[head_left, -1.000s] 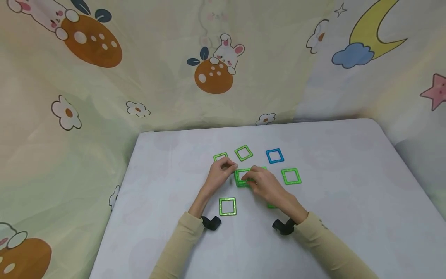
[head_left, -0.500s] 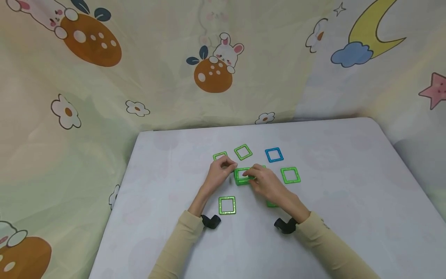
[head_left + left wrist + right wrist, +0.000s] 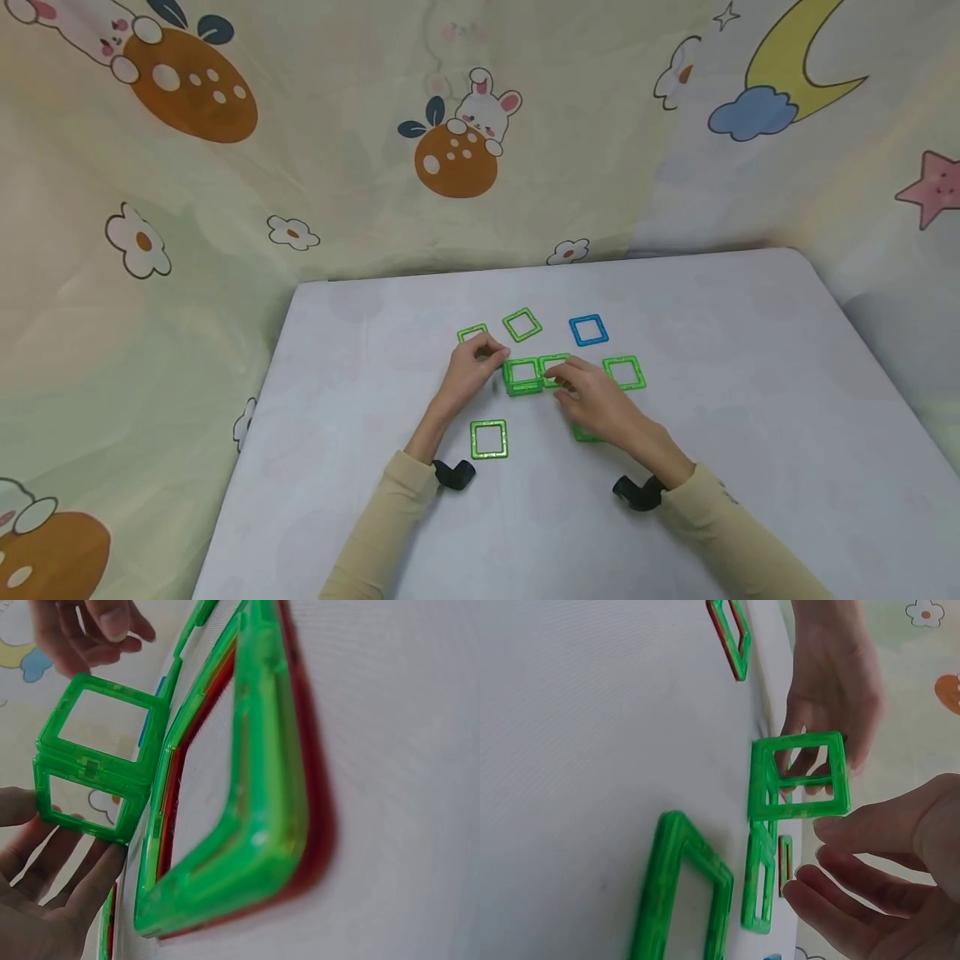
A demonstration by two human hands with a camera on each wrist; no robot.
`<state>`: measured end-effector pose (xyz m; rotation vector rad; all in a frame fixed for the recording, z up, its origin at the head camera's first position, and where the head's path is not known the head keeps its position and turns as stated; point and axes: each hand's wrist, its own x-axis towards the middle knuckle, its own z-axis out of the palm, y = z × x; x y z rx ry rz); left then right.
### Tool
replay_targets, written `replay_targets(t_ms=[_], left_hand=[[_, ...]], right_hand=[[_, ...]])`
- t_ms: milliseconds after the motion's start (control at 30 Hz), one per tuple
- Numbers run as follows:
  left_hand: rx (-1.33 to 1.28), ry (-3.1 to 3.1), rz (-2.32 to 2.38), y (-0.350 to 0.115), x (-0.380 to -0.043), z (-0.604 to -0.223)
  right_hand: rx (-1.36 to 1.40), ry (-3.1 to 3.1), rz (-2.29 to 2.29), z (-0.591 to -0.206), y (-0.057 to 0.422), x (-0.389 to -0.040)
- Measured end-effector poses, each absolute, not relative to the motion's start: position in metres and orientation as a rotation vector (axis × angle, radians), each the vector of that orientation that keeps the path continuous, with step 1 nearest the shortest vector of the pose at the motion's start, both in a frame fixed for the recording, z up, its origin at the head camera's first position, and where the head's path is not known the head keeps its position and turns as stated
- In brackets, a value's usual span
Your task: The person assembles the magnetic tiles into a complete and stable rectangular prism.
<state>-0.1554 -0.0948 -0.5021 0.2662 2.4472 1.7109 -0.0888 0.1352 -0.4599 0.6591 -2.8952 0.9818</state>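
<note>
Our right hand (image 3: 600, 404) has just drawn back, empty and loosely parted, from the green translucent plastic box of square frames (image 3: 90, 766) on the white table (image 3: 750, 375); our left hand (image 3: 468, 377) pinches it (its right side, we judge, holds unaided).

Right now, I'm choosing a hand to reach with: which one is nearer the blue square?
Right. The right hand is just short of the blue square, not touching it; the left hand is farther away, leftward, at the green box.
</note>
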Motion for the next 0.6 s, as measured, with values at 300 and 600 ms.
replay_targets(t_ms=[300,600], left_hand=[[0.261,2.456,1.715,-0.096,-0.158,-0.503],[0.251,2.438,1.711,-0.096,-0.156,-0.498]], right_hand=[[0.671,-2.970,0.880,-0.462,0.153,-0.078],[0.719,-2.991,0.854,-0.467,0.164,-0.070]])
